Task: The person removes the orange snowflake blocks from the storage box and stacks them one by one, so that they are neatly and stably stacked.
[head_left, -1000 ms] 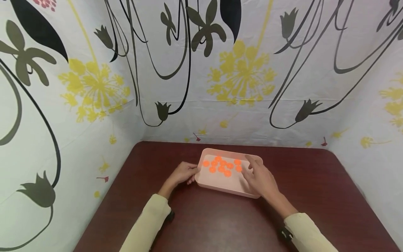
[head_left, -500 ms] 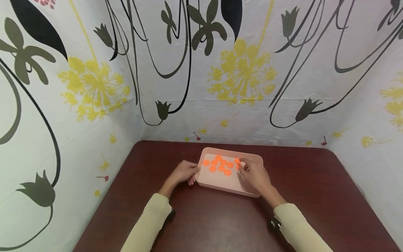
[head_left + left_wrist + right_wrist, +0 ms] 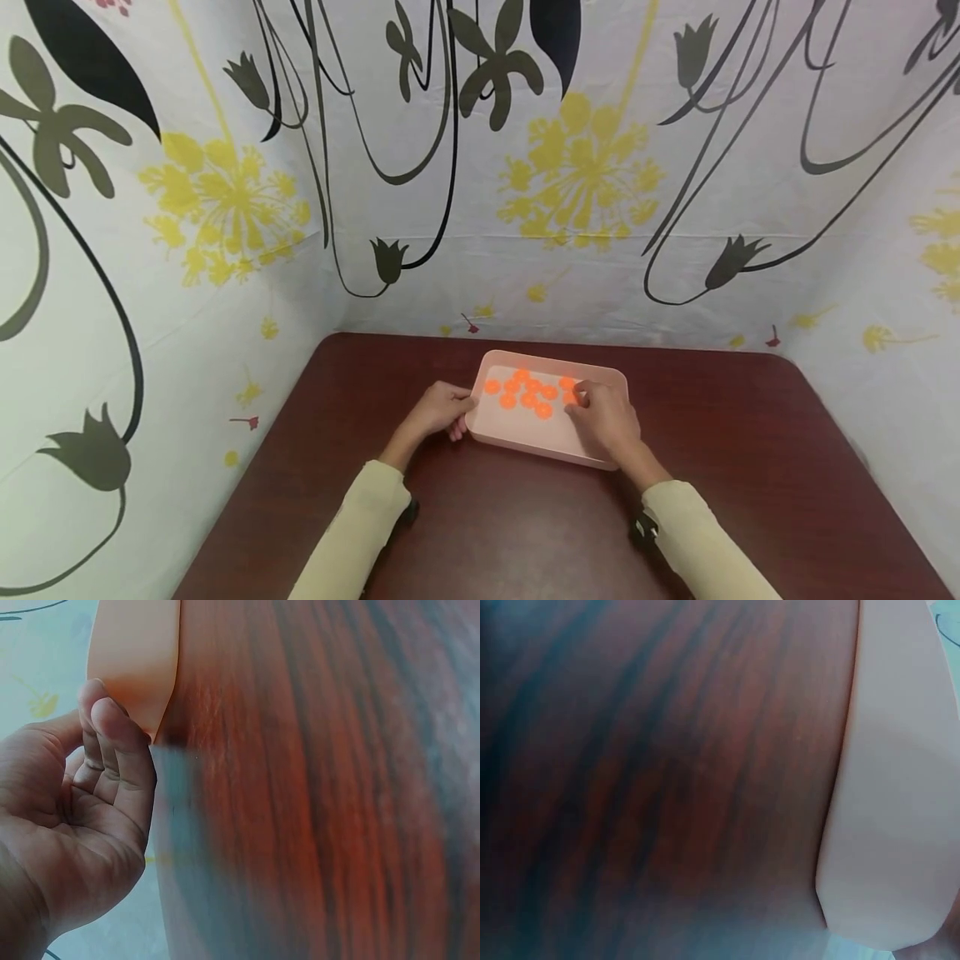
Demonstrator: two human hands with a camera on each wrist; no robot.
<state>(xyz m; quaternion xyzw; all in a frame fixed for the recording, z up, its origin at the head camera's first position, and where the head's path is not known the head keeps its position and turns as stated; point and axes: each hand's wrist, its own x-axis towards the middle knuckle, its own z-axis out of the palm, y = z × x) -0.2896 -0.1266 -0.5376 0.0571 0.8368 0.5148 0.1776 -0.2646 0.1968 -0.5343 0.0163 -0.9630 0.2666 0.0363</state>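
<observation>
A shallow peach-coloured tray (image 3: 525, 436) stands on the table, turned slightly. Several bright orange round discs (image 3: 529, 398) lie in it, most of them left of centre. My left hand (image 3: 441, 408) grips the tray's left end between thumb and fingers; in the left wrist view this hand (image 3: 97, 802) holds the tray's corner (image 3: 139, 660). Over the right part of the tray, my right hand (image 3: 609, 418) pinches an orange disc (image 3: 572, 398) with thumb and forefinger, partly covering it. Another orange disc (image 3: 567, 383) lies just behind. The right wrist view shows mainly the tray's outer wall (image 3: 892, 787).
The dark reddish-brown table (image 3: 510, 533) extends in front of the tray and to both sides. A white cloth with a flower print (image 3: 525, 283) hangs behind the table and along its left and right sides.
My right hand has moved left and inward over the tray, and its thumb and forefinger have closed at the right-hand discs. The left hand and the tray have stayed in place.
</observation>
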